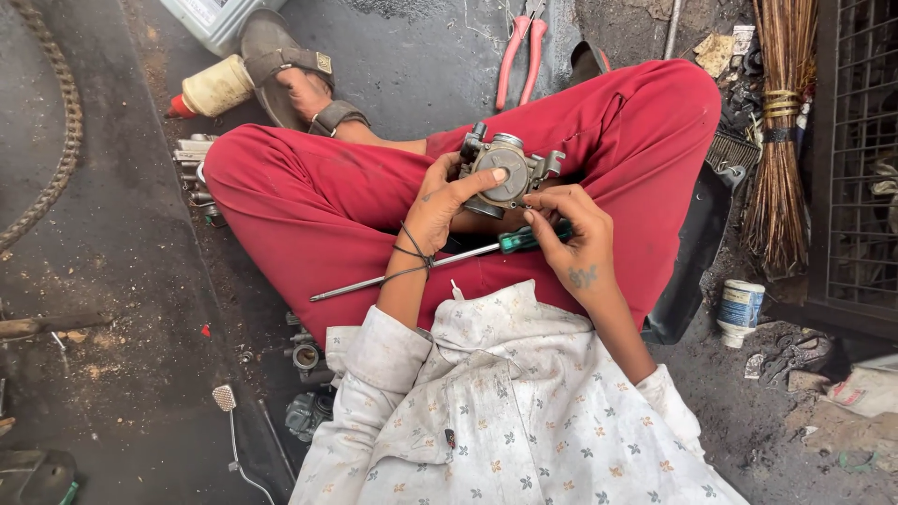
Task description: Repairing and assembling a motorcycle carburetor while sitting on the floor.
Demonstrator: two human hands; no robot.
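the left hand (pixel 440 201) grips a grey carburetor (pixel 505 173) over the lap, thumb on its round cover. the right hand (pixel 571 234), at 4 o'clock, pinches a green-handled screwdriver (pixel 412 269). likely risk: the long shaft levers loose and slides off the thigh.

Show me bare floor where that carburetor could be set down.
Bare floor lies left of the red trousers, between them and the chain, and ahead beside the pliers. The right side, around broom and tin, is crowded.
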